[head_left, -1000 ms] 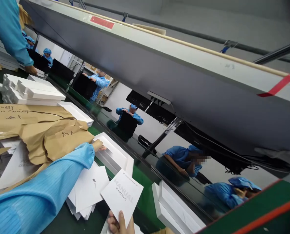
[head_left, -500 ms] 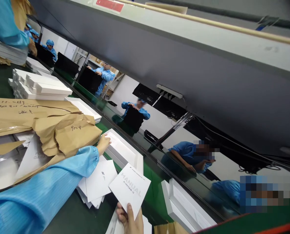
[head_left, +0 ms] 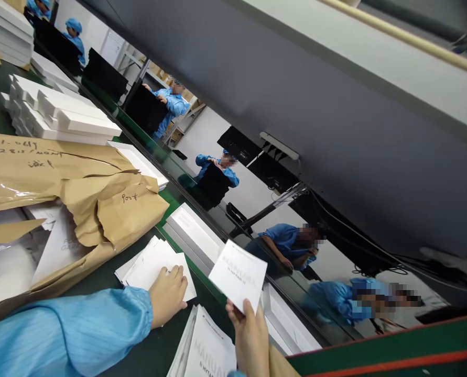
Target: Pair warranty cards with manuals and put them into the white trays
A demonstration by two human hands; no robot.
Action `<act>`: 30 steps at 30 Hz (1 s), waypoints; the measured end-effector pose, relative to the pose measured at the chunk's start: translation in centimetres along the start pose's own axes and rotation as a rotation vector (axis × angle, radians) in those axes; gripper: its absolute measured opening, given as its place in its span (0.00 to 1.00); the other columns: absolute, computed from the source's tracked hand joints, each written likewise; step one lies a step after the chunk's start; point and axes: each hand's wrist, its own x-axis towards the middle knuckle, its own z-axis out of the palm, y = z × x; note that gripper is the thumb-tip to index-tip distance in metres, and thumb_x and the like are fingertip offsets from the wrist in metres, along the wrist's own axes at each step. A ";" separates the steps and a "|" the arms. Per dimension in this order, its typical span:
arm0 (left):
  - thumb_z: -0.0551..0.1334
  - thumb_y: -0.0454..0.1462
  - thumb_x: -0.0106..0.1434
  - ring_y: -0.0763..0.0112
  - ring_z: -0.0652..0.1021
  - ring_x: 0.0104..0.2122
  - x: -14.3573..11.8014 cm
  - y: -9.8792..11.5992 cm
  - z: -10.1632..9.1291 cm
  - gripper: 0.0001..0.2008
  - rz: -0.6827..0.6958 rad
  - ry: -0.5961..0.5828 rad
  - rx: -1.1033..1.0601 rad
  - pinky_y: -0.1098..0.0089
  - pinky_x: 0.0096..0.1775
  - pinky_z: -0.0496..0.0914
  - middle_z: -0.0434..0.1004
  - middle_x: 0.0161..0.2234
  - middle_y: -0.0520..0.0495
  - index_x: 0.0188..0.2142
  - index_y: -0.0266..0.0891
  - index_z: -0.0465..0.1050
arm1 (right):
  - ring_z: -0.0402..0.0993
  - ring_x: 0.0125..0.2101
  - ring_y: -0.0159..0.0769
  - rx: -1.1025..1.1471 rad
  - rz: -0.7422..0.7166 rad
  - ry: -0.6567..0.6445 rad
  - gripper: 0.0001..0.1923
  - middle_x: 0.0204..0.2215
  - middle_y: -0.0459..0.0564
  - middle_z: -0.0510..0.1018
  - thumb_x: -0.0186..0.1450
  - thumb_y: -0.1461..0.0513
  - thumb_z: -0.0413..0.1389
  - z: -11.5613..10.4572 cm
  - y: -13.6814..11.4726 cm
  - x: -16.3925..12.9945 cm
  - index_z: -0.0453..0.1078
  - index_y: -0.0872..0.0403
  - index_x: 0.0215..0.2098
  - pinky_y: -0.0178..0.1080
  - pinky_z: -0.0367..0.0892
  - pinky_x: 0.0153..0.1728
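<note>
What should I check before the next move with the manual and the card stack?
1. Right hand has a grip on the manual: ok, pinched at its lower edge, held off the table.
2. Left hand on the stack of white cards: ok, fingers rest flat on top.
3. Card stack squared up: not ok, the sheets are fanned.
4. White tray beside the cards unobstructed: ok, nothing lies in it.
5. Spare manuals near the right hand: ok, a pile lies below it.
6. Brown paper wrapping apart from the cards: ok.
</note>
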 end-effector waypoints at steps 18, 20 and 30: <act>0.46 0.30 0.57 0.54 0.58 0.50 0.4 1.2 -0.7 0.16 -0.097 -0.116 -0.078 0.53 0.44 0.56 0.56 0.50 0.28 0.44 0.27 0.61 | 0.66 0.28 0.30 -0.529 0.173 0.073 0.12 0.34 0.49 0.67 0.59 0.62 0.48 3.5 2.9 13.8 0.60 0.58 0.40 0.36 0.65 0.27; 0.43 0.25 0.55 0.53 0.62 0.48 0.5 1.3 -1.4 0.16 -0.112 -0.147 -0.074 0.56 0.41 0.60 0.60 0.47 0.27 0.40 0.26 0.63 | 0.67 0.25 0.28 -0.596 0.101 0.085 0.12 0.34 0.49 0.68 0.57 0.63 0.50 2.8 2.0 12.9 0.60 0.58 0.40 0.34 0.64 0.25; 0.41 0.35 0.59 0.59 0.72 0.26 2.8 -2.8 -9.4 0.13 -0.220 0.034 -0.203 0.62 0.29 0.63 0.69 0.24 0.42 0.37 0.34 0.59 | 0.67 0.35 0.39 -0.747 -0.178 -0.223 0.16 0.33 0.51 0.71 0.52 0.55 0.50 -1.7 -1.7 -0.5 0.65 0.55 0.36 0.40 0.61 0.35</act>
